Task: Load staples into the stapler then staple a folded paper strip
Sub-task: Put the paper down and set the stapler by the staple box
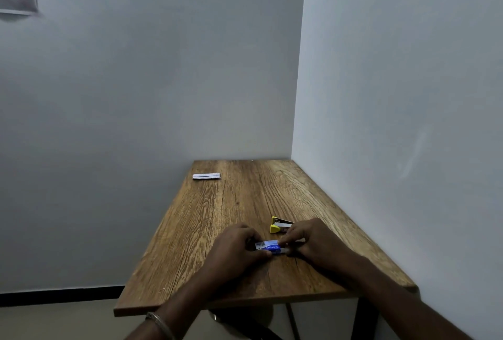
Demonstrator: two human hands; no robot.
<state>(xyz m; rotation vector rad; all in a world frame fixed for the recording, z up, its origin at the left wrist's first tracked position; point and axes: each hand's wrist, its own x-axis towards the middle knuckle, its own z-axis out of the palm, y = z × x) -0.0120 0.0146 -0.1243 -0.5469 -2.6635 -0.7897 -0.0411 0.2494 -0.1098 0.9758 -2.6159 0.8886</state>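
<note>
Staple box (268,246) pinched betw. left hand (236,244) & right hand (310,241) fingers to slide open; stapler (280,224) waits just beyond.

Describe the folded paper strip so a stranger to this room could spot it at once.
Start at the wooden table pushed into the corner of the pale walls. Follow its left edge to the far end: the paper strip lies flat there, alone. It is white and long, far from the yellow stapler and the blue box near the hands.
</note>
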